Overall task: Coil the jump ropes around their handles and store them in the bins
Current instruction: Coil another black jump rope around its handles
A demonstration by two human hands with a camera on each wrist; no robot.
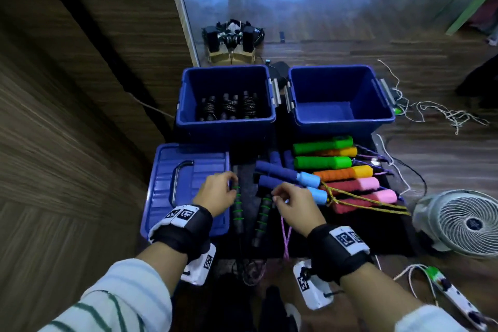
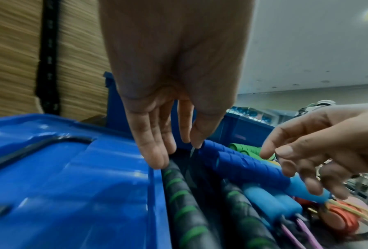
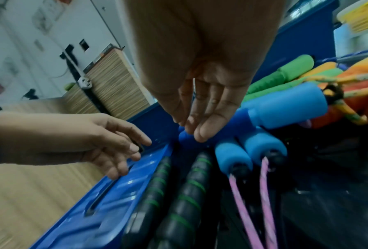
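Two black jump-rope handles with green rings lie side by side on a dark mat, the left handle [image 1: 238, 210] against a blue lid and the right handle [image 1: 262, 218] beside it. My left hand [image 1: 231, 183] hovers at the top of the left handle [image 2: 183, 202]; its straight fingertips [image 2: 157, 161] touch that end and hold nothing. My right hand [image 1: 277, 197] reaches over the right handle [image 3: 189, 193], its straight fingers pointing at a dark blue foam handle [image 3: 185, 136], empty. The left blue bin [image 1: 186, 105] holds three coiled black ropes [image 1: 229, 108]. The right blue bin [image 1: 336, 89] has nothing in it.
A blue bin lid [image 1: 188, 170] lies left of the handles. Blue foam handles [image 1: 283, 172] with a pink rope [image 1: 287, 234] and green, orange and pink handles [image 1: 336, 164] fill the mat to the right. A white fan [image 1: 463, 221], a power strip [image 1: 452, 294] and loose string [image 1: 431, 110] lie further right.
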